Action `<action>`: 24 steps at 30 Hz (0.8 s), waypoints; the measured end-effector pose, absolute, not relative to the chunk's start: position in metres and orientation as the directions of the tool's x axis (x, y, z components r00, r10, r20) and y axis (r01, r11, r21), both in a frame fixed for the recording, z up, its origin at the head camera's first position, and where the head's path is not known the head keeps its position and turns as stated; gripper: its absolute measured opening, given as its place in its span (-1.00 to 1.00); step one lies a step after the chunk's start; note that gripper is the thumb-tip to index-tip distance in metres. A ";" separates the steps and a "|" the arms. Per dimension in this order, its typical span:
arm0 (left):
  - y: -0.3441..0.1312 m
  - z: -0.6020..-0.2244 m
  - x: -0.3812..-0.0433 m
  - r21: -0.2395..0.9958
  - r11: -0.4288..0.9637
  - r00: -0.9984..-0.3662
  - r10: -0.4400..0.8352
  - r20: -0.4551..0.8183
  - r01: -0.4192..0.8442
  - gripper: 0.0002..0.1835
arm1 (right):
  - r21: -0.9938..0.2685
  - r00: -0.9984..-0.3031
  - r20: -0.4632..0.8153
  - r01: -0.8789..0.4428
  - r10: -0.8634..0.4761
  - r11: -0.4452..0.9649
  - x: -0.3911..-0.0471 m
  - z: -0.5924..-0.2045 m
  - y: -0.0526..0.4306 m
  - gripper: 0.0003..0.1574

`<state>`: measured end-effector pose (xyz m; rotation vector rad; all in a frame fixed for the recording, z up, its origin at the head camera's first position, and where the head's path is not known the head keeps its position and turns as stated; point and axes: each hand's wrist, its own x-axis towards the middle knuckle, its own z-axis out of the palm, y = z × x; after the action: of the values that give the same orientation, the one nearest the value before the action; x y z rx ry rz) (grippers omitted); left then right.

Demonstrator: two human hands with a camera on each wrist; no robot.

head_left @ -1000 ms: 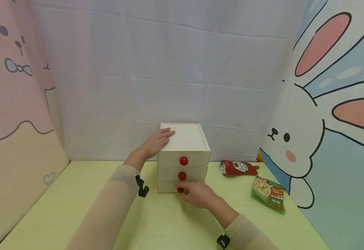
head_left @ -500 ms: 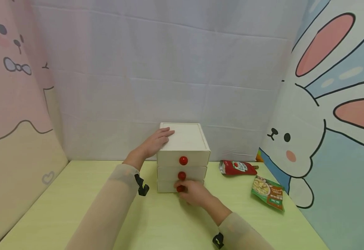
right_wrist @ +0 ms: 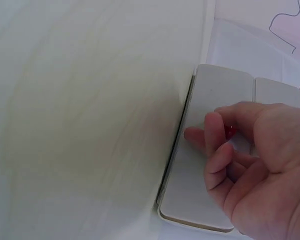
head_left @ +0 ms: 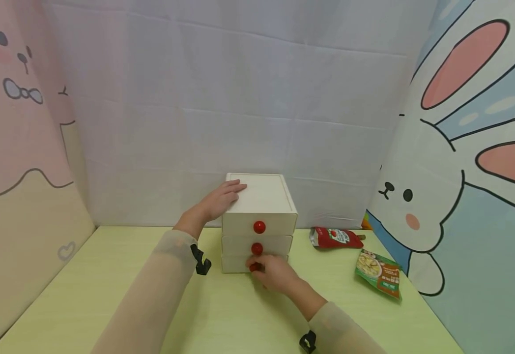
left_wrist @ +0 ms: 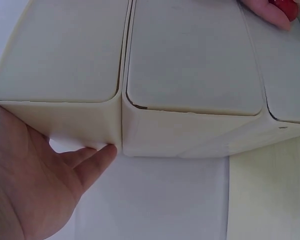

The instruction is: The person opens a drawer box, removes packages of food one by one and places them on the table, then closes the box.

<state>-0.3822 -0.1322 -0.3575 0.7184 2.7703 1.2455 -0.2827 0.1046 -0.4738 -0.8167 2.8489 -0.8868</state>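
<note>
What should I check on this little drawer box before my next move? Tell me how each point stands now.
1. Left hand bracing the white drawer box: ok, it rests on the top's left edge.
2. Right hand on the bottom red knob: ok, pinching it.
3. Top drawer and middle drawer closed: ok, both look shut.
4. Red pouch and green packet away from the box: ok, both lie to its right.
5. Contents of the bottom drawer: cannot tell, hidden inside.
</note>
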 end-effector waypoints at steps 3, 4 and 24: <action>-0.133 -0.356 -0.382 0.710 0.579 -0.892 0.423 0.160 0.401 -0.36 | -0.563 -0.867 0.074 -0.444 -0.492 0.698 -0.280 -0.471 0.105 -0.78; -0.133 -0.355 -0.382 0.705 0.582 -0.890 0.426 0.160 0.405 -0.36 | -0.568 -0.868 0.065 -0.439 -0.493 0.696 -0.279 -0.471 0.105 -0.78; -0.133 -0.363 -0.382 0.704 0.573 -0.890 0.412 0.195 0.420 -0.35 | -0.619 -0.852 -0.005 -0.408 -0.523 0.671 -0.259 -0.469 0.109 -0.75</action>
<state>-0.3823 -0.1334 -0.3632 0.7393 2.7940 1.2551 -0.2589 0.1093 -0.4688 -0.7606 2.7026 -0.9341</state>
